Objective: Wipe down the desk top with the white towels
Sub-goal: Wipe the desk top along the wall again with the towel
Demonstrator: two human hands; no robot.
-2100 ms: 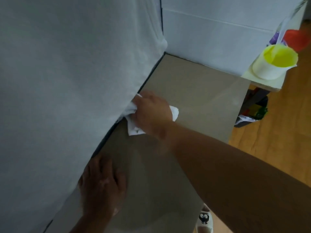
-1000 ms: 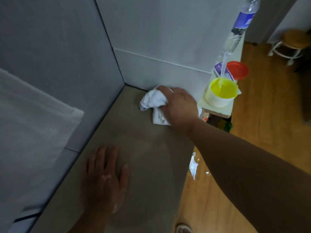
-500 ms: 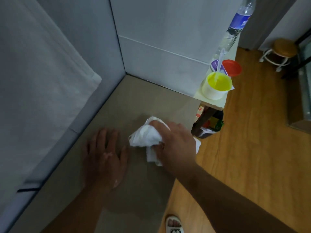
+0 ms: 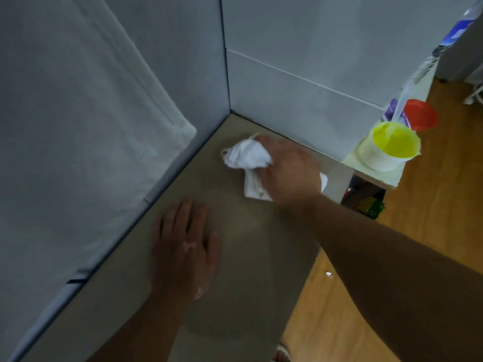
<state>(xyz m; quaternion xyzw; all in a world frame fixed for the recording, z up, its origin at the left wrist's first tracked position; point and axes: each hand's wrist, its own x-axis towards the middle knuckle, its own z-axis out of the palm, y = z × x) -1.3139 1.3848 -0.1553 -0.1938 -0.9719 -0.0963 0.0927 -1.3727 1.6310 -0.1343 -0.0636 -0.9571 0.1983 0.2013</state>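
Head view catches the wiping mid-stroke: the right hand (image 4: 290, 173) presses a crumpled white towel (image 4: 245, 156) onto the beige surface (image 4: 256, 262) close to its far corner, fingers curled round the bunched cloth. The left hand (image 4: 185, 246) lies flat nearer the body, fingers straight and spread, holding nothing (a brace, most likely). The next move, I judge, is a firm sweep toward the near edge across the smooth, matte top. The towel looks soft and creased. A round yellow-lined cup (image 4: 392, 145) stands on a pale ledge (image 4: 366, 171) beside the surface.
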